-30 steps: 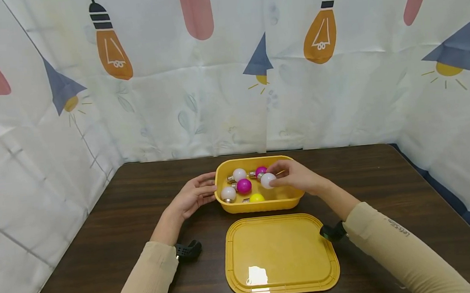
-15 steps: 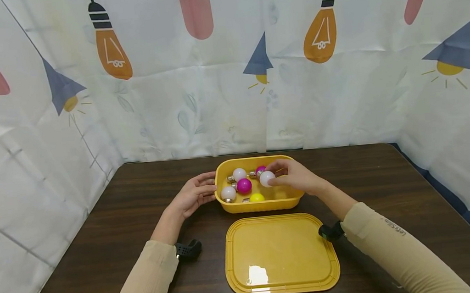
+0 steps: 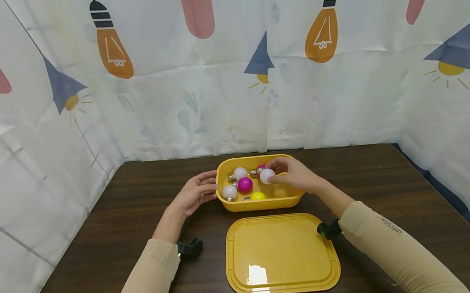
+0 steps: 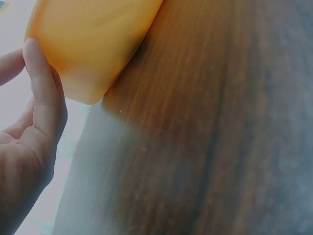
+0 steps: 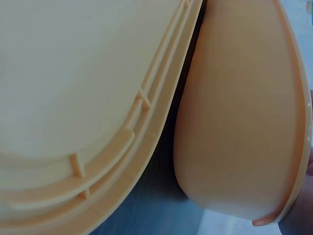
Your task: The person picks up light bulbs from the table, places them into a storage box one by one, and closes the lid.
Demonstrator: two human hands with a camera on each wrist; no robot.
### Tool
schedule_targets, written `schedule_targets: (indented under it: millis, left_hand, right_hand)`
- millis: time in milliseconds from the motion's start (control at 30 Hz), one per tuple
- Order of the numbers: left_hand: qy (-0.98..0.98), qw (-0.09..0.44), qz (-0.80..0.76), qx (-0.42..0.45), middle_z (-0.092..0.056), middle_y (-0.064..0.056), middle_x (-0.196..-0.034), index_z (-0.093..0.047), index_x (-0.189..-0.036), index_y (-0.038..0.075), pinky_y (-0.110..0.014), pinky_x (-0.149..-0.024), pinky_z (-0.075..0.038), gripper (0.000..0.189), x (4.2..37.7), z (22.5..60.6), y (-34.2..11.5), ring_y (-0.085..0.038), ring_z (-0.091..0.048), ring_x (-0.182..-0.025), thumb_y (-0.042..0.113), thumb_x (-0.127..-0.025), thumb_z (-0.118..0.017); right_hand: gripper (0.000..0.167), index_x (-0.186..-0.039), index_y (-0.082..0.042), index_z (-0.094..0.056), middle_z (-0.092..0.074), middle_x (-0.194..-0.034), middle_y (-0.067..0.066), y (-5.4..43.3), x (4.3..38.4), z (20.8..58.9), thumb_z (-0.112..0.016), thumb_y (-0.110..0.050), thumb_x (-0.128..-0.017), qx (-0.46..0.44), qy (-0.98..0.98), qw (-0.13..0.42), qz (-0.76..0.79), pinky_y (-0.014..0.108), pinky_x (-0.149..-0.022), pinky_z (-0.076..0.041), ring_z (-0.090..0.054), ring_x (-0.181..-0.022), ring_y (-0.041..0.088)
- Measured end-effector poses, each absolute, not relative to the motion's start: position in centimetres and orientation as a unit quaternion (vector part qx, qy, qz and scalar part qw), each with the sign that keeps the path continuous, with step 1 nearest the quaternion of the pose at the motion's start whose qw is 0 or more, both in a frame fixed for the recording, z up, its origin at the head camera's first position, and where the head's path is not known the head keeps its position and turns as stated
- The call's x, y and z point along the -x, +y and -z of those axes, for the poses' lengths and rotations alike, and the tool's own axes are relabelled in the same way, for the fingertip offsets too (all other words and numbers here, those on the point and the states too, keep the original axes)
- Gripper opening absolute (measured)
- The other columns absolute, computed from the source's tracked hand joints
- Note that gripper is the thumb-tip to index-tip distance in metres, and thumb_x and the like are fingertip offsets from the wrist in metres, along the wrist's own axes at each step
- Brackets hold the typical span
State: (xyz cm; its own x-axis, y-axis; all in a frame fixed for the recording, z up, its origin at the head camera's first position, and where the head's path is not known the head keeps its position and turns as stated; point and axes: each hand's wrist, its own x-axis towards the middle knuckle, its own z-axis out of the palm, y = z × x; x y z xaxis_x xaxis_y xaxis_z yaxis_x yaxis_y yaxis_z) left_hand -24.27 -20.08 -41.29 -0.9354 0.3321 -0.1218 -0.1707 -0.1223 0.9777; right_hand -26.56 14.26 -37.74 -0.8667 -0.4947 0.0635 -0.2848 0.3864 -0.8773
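A yellow plastic box (image 3: 272, 204) stands at the back middle of the table with several small light bulbs in it. My right hand (image 3: 293, 175) reaches in over the right side and pinches a white light bulb (image 3: 267, 176) between thumb and fingers. Just behind that bulb lies a magenta bulb (image 3: 261, 168), partly hidden. Farther left lie a white bulb (image 3: 240, 173), another magenta bulb (image 3: 245, 185), a second white bulb (image 3: 230, 192) and a yellow bulb (image 3: 258, 196). At the box's left end, my left hand (image 3: 193, 195) rests its extended fingertips against the rim.
In front of the box, a flat yellow lid (image 3: 282, 253) lies on the dark wooden table (image 3: 102, 249). The right wrist strap (image 3: 329, 230) overlaps the lid's right edge. A printed white curtain (image 3: 232, 110) hangs behind the table and along both sides.
The right forearm has shifted slightly left. The white bulb stays pinched over the box, and the left hand keeps its place at the rim.
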Motion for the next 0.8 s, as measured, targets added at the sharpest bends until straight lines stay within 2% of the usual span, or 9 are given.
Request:
schedule_targets:
  millis: [467, 800]
  left_hand:
    - [0.637, 0.167, -0.75, -0.055, -0.061, -0.019, -0.127, -0.038, -0.154, -0.002, -0.028, -0.08, -0.06, 0.057, 24.4, 41.3, -20.0, -0.016, -0.07, -0.09, 0.0, -0.102, -0.06]
    - [0.641, 0.167, -0.748, -0.05, -0.059, -0.02, -0.129, -0.038, -0.155, -0.001, -0.028, -0.081, -0.06, 0.058, 24.4, 41.4, -20.0, -0.016, -0.07, -0.091, 0.002, -0.102, -0.062]
  right_hand:
    - [0.034, -0.122, -0.005, -0.067, -0.067, -0.119, 0.009, 13.7, 26.8, 38.3, -0.08, -0.017, -0.092, 0.253, 0.841, 0.115, 0.465, 0.045, -0.1, -0.051, -0.063, -0.109, 0.028]
    - [0.034, -0.12, -0.003, -0.067, -0.065, -0.118, 0.01, 13.2, 26.8, 38.3, -0.08, -0.016, -0.091, 0.26, 0.847, 0.122, 0.448, 0.046, -0.102, -0.05, -0.061, -0.11, 0.03]
